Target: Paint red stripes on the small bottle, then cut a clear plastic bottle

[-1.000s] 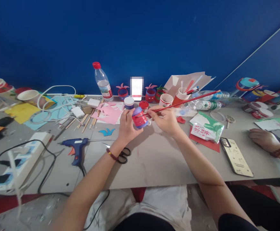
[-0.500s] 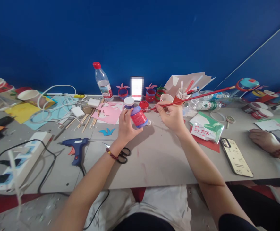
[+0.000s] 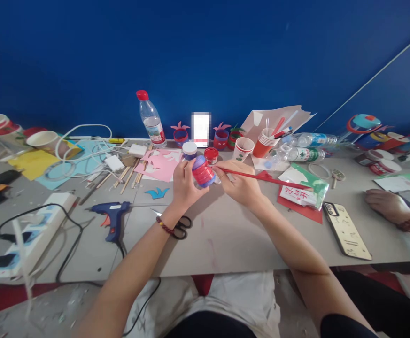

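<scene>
My left hand [image 3: 184, 185] grips a small round container [image 3: 204, 172], painted red around its middle with purple-blue at both ends, tilted above the table. Between the fingers of my right hand [image 3: 239, 183] is a long red paintbrush [image 3: 264, 177]. Its tip meets or nearly touches the container's red side; the fingers partly hide that spot. Just behind stand an uncapped jar of red paint [image 3: 211, 155] and a white-lidded jar [image 3: 189, 149]. A blue paper leaf cutout [image 3: 157, 193] lies left of my left hand, with black-handled scissors [image 3: 181, 227] beside my left wrist.
A blue glue gun [image 3: 113, 218] and a white power strip [image 3: 37, 230] lie to the left. A water bottle [image 3: 151, 122] and paper cups [image 3: 243, 149] stand behind. On the right are a phone [image 3: 347, 231] and another person's hand [image 3: 388, 205].
My right hand has moved down and left from beside the red paint jar to the container. The brush's back end has swung down. My left hand stays nearly in place.
</scene>
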Demonstrator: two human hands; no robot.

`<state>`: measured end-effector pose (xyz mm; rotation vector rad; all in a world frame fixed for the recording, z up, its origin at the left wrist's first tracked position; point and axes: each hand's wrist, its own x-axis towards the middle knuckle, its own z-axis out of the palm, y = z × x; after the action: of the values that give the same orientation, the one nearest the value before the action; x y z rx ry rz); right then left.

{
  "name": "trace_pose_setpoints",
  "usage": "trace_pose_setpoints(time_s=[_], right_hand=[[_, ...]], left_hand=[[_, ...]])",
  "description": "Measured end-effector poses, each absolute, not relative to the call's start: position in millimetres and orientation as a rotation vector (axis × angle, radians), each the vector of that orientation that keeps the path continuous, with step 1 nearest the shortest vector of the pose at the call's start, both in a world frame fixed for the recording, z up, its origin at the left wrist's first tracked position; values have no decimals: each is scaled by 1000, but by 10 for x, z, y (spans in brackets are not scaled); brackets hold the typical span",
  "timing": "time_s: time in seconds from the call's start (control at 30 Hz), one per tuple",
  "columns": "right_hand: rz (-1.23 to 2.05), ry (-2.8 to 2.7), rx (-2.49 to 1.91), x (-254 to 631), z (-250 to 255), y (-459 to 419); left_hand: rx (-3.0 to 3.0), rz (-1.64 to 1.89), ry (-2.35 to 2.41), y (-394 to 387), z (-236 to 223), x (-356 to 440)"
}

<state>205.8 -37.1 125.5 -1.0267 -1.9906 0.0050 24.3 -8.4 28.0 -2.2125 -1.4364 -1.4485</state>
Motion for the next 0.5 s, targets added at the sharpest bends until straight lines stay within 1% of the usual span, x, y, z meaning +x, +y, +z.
trace_pose_setpoints(time_s=[0.13, 0.37, 0.5], right_hand=[[55, -1984, -984, 2017, 1276, -423], [321, -1894, -823, 1972, 1300, -404], [406, -1834, -858, 1973, 1282, -364]], left_hand=[[-2213, -1442, -1480, -68, 280, 232], [-2194, -1432, -1475, -54, 277, 216], [-2217, -1415, -1405, -58, 280, 218]])
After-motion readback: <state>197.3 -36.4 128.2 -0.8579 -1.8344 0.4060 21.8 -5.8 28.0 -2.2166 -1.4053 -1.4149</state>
